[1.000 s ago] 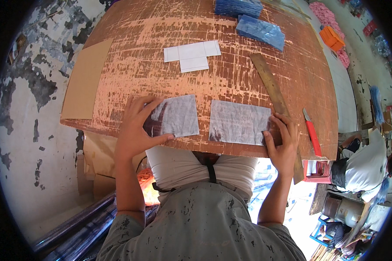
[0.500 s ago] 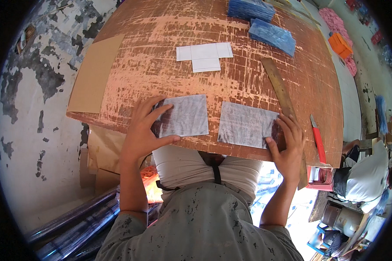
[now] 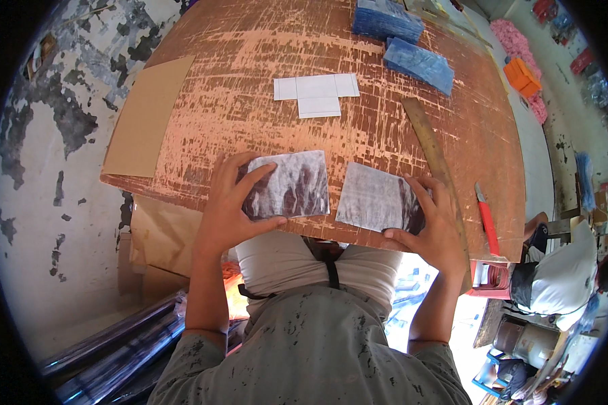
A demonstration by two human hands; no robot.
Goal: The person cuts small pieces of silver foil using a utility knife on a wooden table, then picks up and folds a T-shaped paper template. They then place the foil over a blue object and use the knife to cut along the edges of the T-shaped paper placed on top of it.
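At the near edge of the worn table [image 3: 263,47], the left hand [image 3: 226,212] is closed around one clear plastic sheet [image 3: 294,182], thumb across its face and fingers behind it. The right hand [image 3: 436,229] pinches a second sheet [image 3: 375,199] at its right end. The two sheets lie side by side, just apart. A wooden ruler [image 3: 429,145] runs beside the right hand, a red knife [image 3: 486,223] beyond it. White paper pieces [image 3: 317,91] sit mid-table, cardboard [image 3: 148,118] at the left edge.

Two blue plastic-wrapped packs [image 3: 388,19] [image 3: 419,65] lie at the table's [image 3: 250,101] far edge.
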